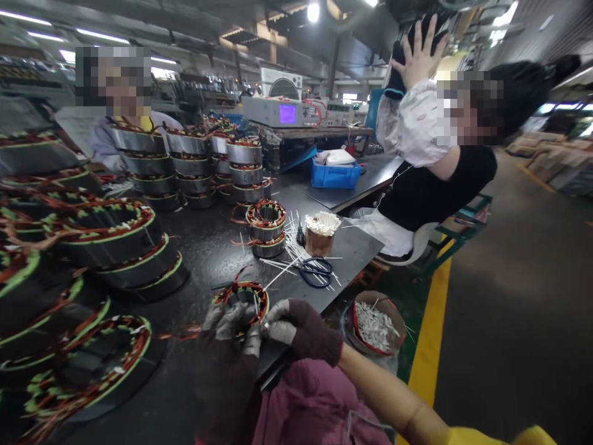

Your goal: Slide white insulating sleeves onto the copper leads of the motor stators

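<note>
The left hand (228,326), in a dark glove with grey fingertips, is curling over the near rim of a copper-wound motor stator (241,301), its fingers closing on the windings. The right hand (296,327), gloved alike, is reaching in from the right with its fingers drawn together at the stator's edge, though whether it has hold cannot be told. The stator is lying flat on a dark workbench (199,244) just ahead of the wrists, its axis upright and nearer the left hand. Scissors (315,272) are lying beyond it. No brand or lettering is readable.
</note>
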Demonstrator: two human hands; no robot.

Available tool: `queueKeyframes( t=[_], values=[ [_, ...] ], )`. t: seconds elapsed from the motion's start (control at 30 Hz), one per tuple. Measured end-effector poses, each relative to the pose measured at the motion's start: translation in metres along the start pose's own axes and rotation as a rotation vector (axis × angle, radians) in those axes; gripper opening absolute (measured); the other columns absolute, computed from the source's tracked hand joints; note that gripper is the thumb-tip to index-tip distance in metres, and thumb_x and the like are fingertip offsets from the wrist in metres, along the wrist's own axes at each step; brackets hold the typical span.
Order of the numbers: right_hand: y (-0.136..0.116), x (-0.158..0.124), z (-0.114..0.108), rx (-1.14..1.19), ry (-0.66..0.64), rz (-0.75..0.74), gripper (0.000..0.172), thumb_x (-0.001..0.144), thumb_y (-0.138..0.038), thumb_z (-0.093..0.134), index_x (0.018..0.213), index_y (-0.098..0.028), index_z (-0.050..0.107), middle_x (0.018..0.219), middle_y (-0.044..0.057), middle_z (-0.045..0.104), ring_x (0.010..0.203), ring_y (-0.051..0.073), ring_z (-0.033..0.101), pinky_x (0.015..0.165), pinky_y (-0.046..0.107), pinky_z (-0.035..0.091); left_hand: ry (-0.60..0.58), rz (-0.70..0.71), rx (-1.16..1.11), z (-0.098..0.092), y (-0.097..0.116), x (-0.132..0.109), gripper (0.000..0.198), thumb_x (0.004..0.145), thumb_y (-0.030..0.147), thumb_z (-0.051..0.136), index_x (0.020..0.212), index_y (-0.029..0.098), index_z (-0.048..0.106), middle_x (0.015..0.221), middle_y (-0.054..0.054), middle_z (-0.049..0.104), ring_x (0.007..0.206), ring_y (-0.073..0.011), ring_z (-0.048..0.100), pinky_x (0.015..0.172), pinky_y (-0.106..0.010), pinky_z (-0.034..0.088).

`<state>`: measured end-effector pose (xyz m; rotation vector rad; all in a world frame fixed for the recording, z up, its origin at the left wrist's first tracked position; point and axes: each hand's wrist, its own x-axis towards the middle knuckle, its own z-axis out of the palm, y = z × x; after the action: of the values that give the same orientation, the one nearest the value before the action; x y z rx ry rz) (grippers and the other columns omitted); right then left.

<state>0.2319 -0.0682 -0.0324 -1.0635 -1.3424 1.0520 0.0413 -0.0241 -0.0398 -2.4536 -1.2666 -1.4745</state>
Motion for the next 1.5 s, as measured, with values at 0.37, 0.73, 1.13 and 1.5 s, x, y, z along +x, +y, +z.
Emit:
queueKeyframes(
  t=[0.37, 0.73, 1.13, 1.5],
  values=[
    [-0.004, -0.015, -0.005, -0.004, 0.080, 0.025, 0.036, 0.091, -0.060, 0.084, 0.095, -0.025, 0.080, 0.096, 0.005, 0.082, 0.091, 0.023, 0.073, 0.090, 0.039, 0.062, -0.035, 0.003, -0.175, 0.007, 0.010, 0.002, 0.007, 0.098, 0.022, 0.070, 0.099, 0.027, 0.074, 0.109, -0.002, 0.089, 0.107, -0.0252, 0.085, 0.128, -0.058, 0.050],
    [-0.005, -0.011, -0.006, -0.263, 0.090, -0.115, 0.032, 0.096, -0.054, 0.077, 0.082, -0.025, 0.080, 0.092, 0.007, 0.080, 0.090, 0.025, 0.070, 0.085, 0.041, 0.059, -0.064, -0.001, -0.236, 0.012, 0.004, -0.001, 0.004, 0.100, 0.026, 0.072, 0.098, 0.029, 0.072, 0.107, -0.001, 0.088, 0.106, -0.0235, 0.084, 0.131, -0.057, 0.051],
    [-0.006, -0.009, -0.009, -0.266, 0.042, -0.094, 0.038, 0.097, -0.060, 0.077, 0.081, -0.026, 0.082, 0.085, 0.006, 0.082, 0.085, 0.025, 0.071, 0.082, 0.041, 0.058, -0.142, -0.035, -0.178, 0.007, 0.006, -0.001, 0.005, 0.101, 0.028, 0.070, 0.098, 0.030, 0.072, 0.106, 0.000, 0.087, 0.107, -0.0250, 0.083, 0.134, -0.060, 0.049],
    [-0.005, 0.000, -0.008, -0.608, 0.038, -0.086, 0.036, 0.102, -0.054, 0.071, 0.096, -0.021, 0.084, 0.088, 0.007, 0.082, 0.081, 0.024, 0.072, 0.079, 0.038, 0.054, -0.143, 0.076, -0.205, -0.002, 0.000, 0.003, 0.008, 0.103, 0.028, 0.071, 0.104, 0.026, 0.079, 0.112, -0.003, 0.088, 0.110, -0.0229, 0.083, 0.131, -0.056, 0.052]
  ],
)
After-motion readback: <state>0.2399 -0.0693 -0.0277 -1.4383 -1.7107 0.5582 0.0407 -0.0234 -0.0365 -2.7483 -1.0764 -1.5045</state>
